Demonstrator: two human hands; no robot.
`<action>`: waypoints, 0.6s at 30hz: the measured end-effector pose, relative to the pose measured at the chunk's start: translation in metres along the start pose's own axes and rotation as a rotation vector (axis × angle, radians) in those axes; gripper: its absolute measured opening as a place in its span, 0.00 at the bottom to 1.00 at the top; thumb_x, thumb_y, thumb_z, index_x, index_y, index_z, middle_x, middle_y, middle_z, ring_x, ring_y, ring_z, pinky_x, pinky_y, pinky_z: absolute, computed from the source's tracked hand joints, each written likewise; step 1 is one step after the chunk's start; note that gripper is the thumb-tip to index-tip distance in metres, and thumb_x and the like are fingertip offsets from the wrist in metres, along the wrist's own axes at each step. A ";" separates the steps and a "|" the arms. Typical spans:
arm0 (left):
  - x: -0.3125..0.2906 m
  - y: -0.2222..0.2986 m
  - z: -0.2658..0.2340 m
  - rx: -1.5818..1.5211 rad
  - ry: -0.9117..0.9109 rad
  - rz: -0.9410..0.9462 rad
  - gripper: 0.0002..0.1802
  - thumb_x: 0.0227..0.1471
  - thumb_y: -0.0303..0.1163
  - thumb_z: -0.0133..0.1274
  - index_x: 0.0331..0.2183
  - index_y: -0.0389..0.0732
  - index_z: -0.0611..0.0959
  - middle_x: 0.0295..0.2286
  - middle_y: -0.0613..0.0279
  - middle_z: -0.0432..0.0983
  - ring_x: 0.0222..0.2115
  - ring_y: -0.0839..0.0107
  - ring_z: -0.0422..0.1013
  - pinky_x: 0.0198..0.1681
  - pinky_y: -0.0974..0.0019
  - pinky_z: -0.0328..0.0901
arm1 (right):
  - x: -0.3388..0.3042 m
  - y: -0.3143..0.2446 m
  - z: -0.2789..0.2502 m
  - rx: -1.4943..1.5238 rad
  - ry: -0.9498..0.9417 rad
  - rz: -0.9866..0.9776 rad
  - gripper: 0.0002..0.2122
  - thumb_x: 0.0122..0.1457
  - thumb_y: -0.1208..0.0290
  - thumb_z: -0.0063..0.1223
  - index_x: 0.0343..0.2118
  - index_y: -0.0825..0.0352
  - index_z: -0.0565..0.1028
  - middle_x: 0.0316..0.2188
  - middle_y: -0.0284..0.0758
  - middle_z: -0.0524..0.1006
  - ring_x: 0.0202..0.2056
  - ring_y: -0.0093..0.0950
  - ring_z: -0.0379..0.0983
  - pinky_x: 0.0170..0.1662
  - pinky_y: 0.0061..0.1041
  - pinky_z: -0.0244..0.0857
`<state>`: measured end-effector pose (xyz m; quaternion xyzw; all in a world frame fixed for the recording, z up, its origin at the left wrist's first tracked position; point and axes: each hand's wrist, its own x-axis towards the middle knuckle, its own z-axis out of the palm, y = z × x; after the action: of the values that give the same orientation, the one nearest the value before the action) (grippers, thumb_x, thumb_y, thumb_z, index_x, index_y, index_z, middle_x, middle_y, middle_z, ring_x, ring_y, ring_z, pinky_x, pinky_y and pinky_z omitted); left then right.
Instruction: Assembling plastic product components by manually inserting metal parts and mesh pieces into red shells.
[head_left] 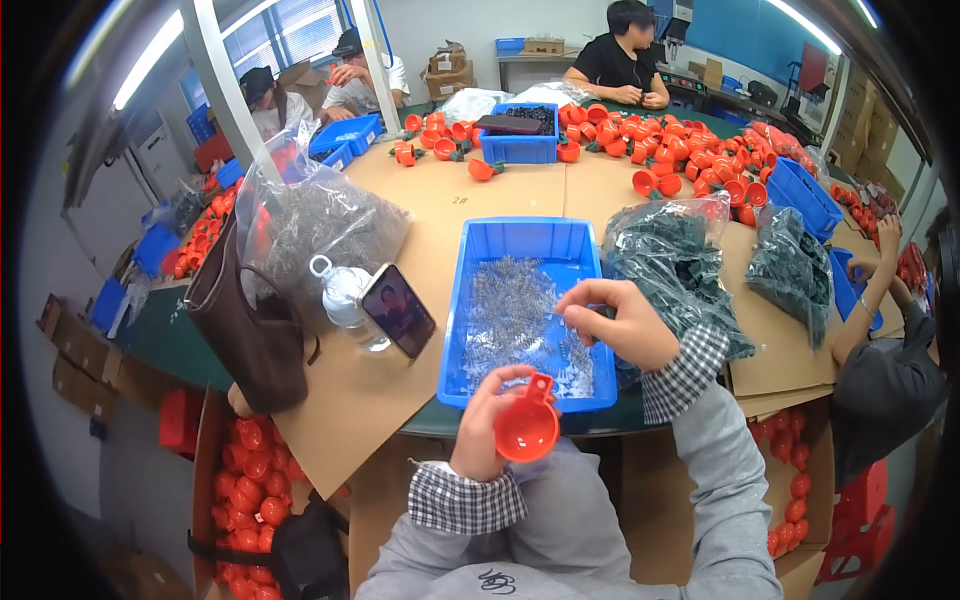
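While the left hand [480,427] held the red cup [526,434], the right hand [632,326] hung over the blue tray [525,232]

We saw the left hand curled partly closed, gripping the red cup by its left side. The cup's hollow faced up toward us, and its long axis ran from the bowl, nearest the body, to the holed tab [540,385] pointing away, which overlapped the tray's near rim in our view. From the right hand, the cup lay nearer the body and to the left, well apart.

The right hand's thumb and forefinger were drawn close together; we could not tell whether anything sat between them. It was the nearer hand to the springs [508,300], which lay heaped leftward from its fingertips and straight ahead of the left hand.

Farther out, we found a bag of dark green parts [665,255] right of the tray, a tilted phone [398,312] and a clear bottle [346,298] to the left.
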<state>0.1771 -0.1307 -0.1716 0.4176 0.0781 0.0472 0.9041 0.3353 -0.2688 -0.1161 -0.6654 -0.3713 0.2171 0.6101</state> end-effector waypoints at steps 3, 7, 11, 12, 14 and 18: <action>0.000 0.000 0.002 0.057 0.022 0.027 0.20 0.48 0.27 0.33 0.45 0.30 0.64 0.36 0.43 0.71 0.36 0.57 0.71 0.41 0.61 0.66 | -0.031 -0.009 0.012 -0.316 0.036 -0.259 0.07 0.50 0.75 0.52 0.32 0.71 0.74 0.23 0.35 0.75 0.23 0.20 0.70 0.25 0.17 0.63; -0.008 0.002 0.009 0.144 0.042 0.054 0.20 0.49 0.27 0.34 0.45 0.31 0.66 0.39 0.47 0.71 0.39 0.63 0.70 0.44 0.66 0.63 | -0.055 -0.022 0.030 -0.490 -0.014 -0.285 0.05 0.50 0.76 0.52 0.31 0.69 0.73 0.23 0.36 0.72 0.23 0.28 0.71 0.26 0.22 0.65; -0.011 -0.005 0.002 0.247 -0.008 0.068 0.20 0.51 0.28 0.37 0.46 0.32 0.67 0.42 0.52 0.69 0.44 0.70 0.66 0.46 0.70 0.60 | -0.056 -0.008 0.038 -0.684 0.026 -0.458 0.06 0.49 0.76 0.51 0.32 0.68 0.73 0.26 0.37 0.69 0.25 0.34 0.71 0.28 0.27 0.67; -0.014 -0.005 0.002 0.249 -0.008 0.071 0.20 0.51 0.28 0.37 0.46 0.32 0.67 0.42 0.52 0.69 0.44 0.70 0.66 0.46 0.70 0.60 | -0.057 -0.009 0.038 -0.684 0.027 -0.461 0.06 0.49 0.76 0.51 0.32 0.68 0.73 0.26 0.37 0.69 0.25 0.34 0.71 0.28 0.27 0.67; -0.023 -0.003 0.006 0.363 -0.102 0.119 0.22 0.52 0.28 0.40 0.49 0.32 0.65 0.44 0.54 0.67 0.46 0.71 0.63 0.48 0.70 0.59 | -0.059 -0.011 0.039 -0.633 -0.040 -0.408 0.08 0.47 0.80 0.54 0.33 0.68 0.74 0.27 0.37 0.71 0.26 0.31 0.72 0.29 0.24 0.67; -0.034 -0.009 0.004 0.397 -0.168 0.175 0.26 0.53 0.30 0.43 0.53 0.31 0.62 0.47 0.55 0.65 0.49 0.72 0.61 0.51 0.70 0.57 | -0.065 -0.008 0.039 -0.619 -0.036 -0.404 0.08 0.47 0.81 0.54 0.32 0.67 0.75 0.27 0.37 0.71 0.26 0.29 0.71 0.28 0.23 0.67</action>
<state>0.1443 -0.1447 -0.1725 0.5949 -0.0259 0.0742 0.8000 0.2631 -0.2929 -0.1254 -0.7276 -0.5540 -0.0188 0.4041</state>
